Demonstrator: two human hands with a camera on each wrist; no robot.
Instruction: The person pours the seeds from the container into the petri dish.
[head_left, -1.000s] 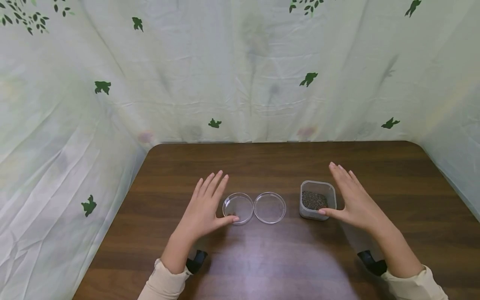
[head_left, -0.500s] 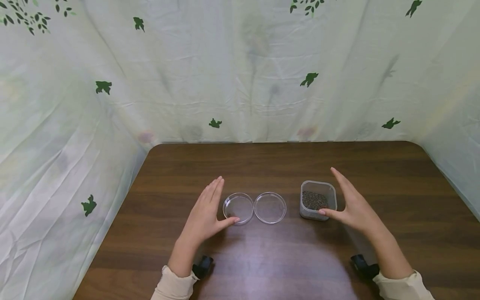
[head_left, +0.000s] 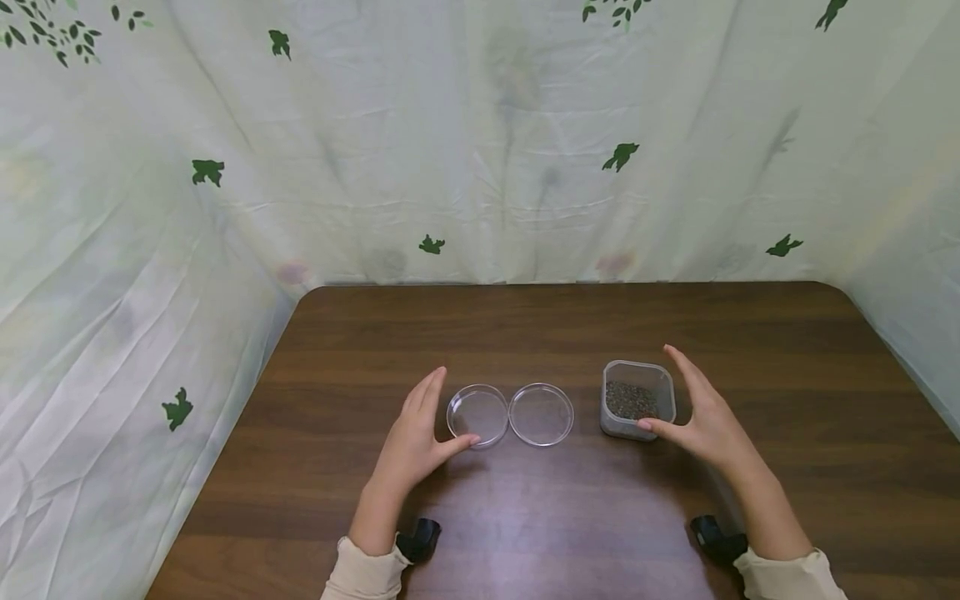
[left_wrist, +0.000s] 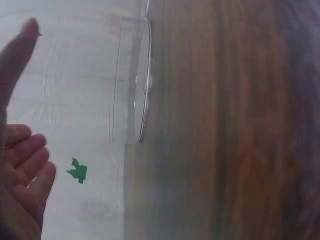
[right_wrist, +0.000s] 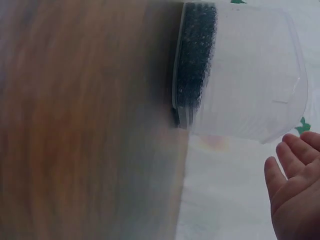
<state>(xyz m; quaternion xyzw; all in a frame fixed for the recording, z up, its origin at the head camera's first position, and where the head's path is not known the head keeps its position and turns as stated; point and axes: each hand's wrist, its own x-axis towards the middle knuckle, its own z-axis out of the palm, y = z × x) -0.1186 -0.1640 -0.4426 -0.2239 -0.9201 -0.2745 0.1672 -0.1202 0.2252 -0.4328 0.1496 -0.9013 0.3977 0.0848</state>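
Observation:
Two clear round petri dishes lie side by side on the brown wooden table (head_left: 540,325), a left dish (head_left: 477,413) and a right dish (head_left: 541,414). To their right stands a clear plastic tub (head_left: 621,428), partly filled with dark granules (right_wrist: 196,55). My left hand (head_left: 408,446) is beside the left dish, thumb apart from the fingers, and the thumb tip overlaps the near rim in the head view. On the tub's right side is my right hand (head_left: 708,429), likewise spread, its thumb tip over the near right corner. Neither hand grips anything.
A pale cloth backdrop (head_left: 480,167) with green leaf and bird prints hangs behind the table and along both sides. Black wrist cameras, one at the left wrist (head_left: 420,540) and one at the right wrist (head_left: 716,540), sit close over the near tabletop.
The fingertips of both hands have dropped toward the near side, and the left hand's fingers have drawn together. Both forearms have shifted inward. Dishes and tub stay in place.

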